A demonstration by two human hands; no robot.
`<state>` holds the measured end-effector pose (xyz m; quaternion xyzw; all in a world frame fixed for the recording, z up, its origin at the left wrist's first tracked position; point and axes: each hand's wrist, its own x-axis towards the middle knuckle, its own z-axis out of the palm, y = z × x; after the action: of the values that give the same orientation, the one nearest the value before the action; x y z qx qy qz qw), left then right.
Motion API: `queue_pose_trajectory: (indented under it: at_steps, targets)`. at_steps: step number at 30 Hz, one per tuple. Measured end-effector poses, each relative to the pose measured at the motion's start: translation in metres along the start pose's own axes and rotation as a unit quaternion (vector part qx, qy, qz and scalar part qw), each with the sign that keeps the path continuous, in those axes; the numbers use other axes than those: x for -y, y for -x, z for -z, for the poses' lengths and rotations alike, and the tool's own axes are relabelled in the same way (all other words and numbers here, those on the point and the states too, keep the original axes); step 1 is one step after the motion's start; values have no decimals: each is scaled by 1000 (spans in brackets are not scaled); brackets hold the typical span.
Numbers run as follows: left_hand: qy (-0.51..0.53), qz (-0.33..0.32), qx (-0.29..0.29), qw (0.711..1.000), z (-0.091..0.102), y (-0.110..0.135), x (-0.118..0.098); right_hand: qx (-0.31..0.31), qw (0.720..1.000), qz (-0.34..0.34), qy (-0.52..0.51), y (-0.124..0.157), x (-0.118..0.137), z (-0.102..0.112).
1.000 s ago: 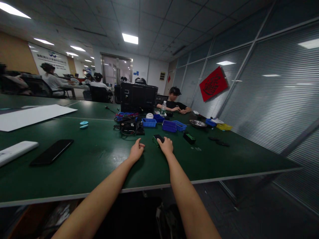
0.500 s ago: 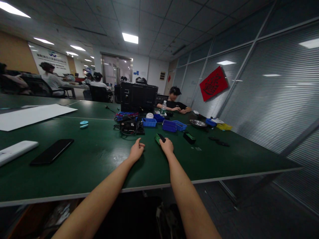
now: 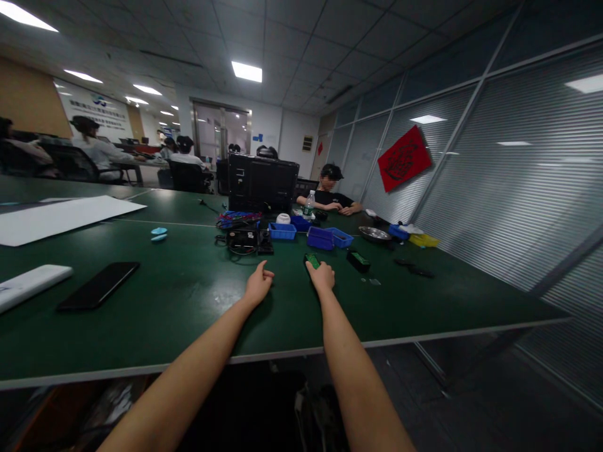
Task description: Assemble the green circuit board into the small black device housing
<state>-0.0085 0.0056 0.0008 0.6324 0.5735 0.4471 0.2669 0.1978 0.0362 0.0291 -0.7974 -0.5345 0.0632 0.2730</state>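
My right hand [image 3: 321, 277] is wrapped round a black case with a green circuit board [image 3: 311, 259], its green face upward; the fingers hide much of it. To its right, on the green table, lies a similar black case with a green board [image 3: 358, 260], apart from the hand. Near that one are small clear pieces [image 3: 374, 282]. My left hand [image 3: 259, 282] rests on the table with thumb and index finger apart and nothing in it. Ahead of it is a black device with cables [image 3: 242, 239].
Blue bins [image 3: 320, 238], a white ball [image 3: 283, 218] and a monitor [image 3: 262, 182] stand further back, with a metal bowl [image 3: 375, 233] to the right. Flat black pieces [image 3: 421, 272] lie right; a black phone-like slab [image 3: 100, 286] lies left. A person [image 3: 330, 191] sits across the table.
The case in my right hand has turned from its side, green face left, to green face up, and shifted slightly right. My left hand has stayed put.
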Motion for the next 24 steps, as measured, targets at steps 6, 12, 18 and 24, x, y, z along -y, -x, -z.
queue_pose_trajectory:
  at_steps: [6, 12, 18, 24]
  targets:
    - [6, 5, 5, 1000, 0, 0, 1, 8, 999, -3, 45, 0, 1, -4]
    - [12, 4, 5, 1000, 0, 0, 1, 3, 999, 1, 51, -1, 1, -6]
    - [6, 0, 6, 1000, 1, 0, 1, 0, 999, 2, 51, -1, 1, -8]
    - [8, -3, 1, 1000, 0, -1, 3, -16, 994, 85, 59, 6, 3, -8]
